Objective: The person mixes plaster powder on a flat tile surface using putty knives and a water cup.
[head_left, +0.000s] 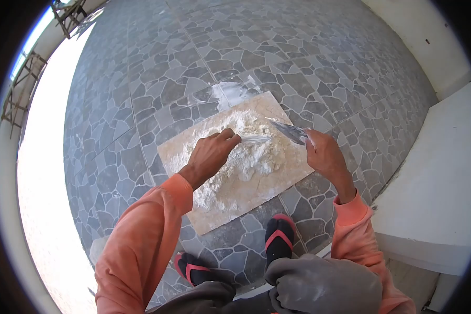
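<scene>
Lying on a grey stone-patterned floor (115, 131), left of a pale wall (421, 44), a board (209, 222) bears white powder (251, 162). Above the powder, the left hand (212, 152) grips a scraper (257, 139), long axis pointing right; the right hand (325, 153) grips a metal blade (289, 131) slanting far left.

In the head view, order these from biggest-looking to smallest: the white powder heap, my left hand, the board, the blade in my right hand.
1. Board
2. White powder heap
3. Left hand
4. Blade
</scene>
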`<state>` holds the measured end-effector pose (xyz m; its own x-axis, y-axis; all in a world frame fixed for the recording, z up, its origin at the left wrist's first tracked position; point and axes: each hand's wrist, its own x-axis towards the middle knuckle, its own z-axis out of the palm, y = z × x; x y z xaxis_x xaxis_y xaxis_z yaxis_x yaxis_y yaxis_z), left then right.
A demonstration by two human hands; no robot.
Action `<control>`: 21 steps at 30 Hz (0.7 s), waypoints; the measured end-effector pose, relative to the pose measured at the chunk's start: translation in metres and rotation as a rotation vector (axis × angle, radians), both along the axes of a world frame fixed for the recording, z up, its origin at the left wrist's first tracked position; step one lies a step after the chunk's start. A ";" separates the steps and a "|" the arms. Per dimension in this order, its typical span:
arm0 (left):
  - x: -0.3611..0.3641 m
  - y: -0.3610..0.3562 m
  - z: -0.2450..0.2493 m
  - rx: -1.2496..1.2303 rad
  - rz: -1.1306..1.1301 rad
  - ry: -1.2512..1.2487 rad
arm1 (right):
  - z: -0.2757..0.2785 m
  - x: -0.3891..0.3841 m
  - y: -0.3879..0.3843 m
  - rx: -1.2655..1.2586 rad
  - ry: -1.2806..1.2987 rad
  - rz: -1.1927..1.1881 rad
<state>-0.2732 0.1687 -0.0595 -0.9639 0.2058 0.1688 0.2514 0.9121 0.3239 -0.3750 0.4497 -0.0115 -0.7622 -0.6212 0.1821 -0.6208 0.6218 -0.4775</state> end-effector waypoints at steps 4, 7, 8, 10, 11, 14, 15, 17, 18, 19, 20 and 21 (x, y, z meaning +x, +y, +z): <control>0.006 -0.009 -0.001 -0.024 -0.106 0.147 | -0.007 0.002 0.010 0.081 0.198 0.260; 0.011 -0.015 0.001 -0.054 -0.147 0.167 | -0.008 0.006 0.009 0.127 0.224 0.372; 0.013 -0.018 0.000 -0.076 -0.162 0.189 | -0.010 0.008 0.006 0.128 0.228 0.409; 0.014 -0.019 0.004 -0.113 -0.196 0.214 | -0.015 0.009 -0.001 0.140 0.234 0.462; 0.014 -0.020 0.006 -0.129 -0.217 0.213 | -0.019 0.008 -0.006 0.149 0.234 0.477; 0.016 -0.016 0.013 -0.136 -0.274 0.211 | -0.036 -0.006 -0.020 0.173 0.221 0.517; 0.018 -0.015 0.015 -0.132 -0.291 0.210 | -0.041 -0.012 -0.027 0.179 0.215 0.530; 0.022 -0.012 0.020 -0.122 -0.283 0.184 | -0.048 -0.021 -0.041 0.197 0.226 0.547; 0.023 -0.010 0.022 -0.117 -0.281 0.172 | -0.050 -0.026 -0.047 0.207 0.232 0.554; 0.024 -0.010 0.025 -0.094 -0.273 0.189 | -0.050 -0.031 -0.051 0.215 0.239 0.543; 0.026 -0.010 0.028 -0.072 -0.264 0.207 | -0.050 -0.037 -0.056 0.223 0.246 0.533; 0.027 -0.010 0.030 -0.050 -0.254 0.224 | -0.052 -0.040 -0.059 0.232 0.253 0.524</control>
